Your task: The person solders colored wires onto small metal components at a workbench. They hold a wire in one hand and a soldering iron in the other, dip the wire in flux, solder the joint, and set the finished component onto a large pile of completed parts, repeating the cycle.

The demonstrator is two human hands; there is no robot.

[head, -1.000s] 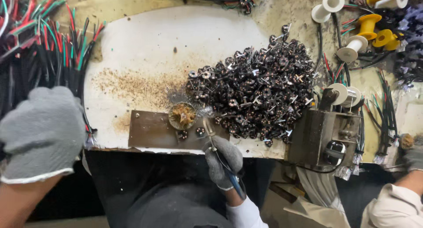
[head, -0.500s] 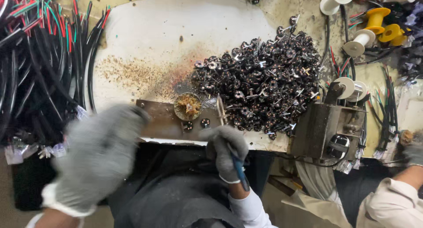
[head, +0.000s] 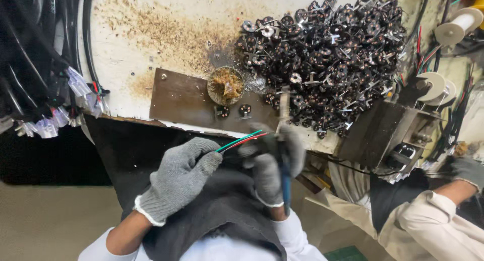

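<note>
My left hand, in a grey knit glove, pinches a thin bundle of green, red and black wires just below the table edge. My right hand, also gloved, grips a soldering iron with a blue handle, its tip pointing up toward the table. The free wire ends reach my right fingers. Above them lies a brown metal plate with a small round tin of flux and two small dark parts.
A big heap of small dark metal parts covers the white tabletop at right. Bundled black cables hang at left. A metal box fixture and wire spools stand at right, beside another person's sleeve.
My left hand came in from the cable bundle at left to my lap, now holding thin coloured wires. The view shifted closer. My right hand stayed with the iron.
</note>
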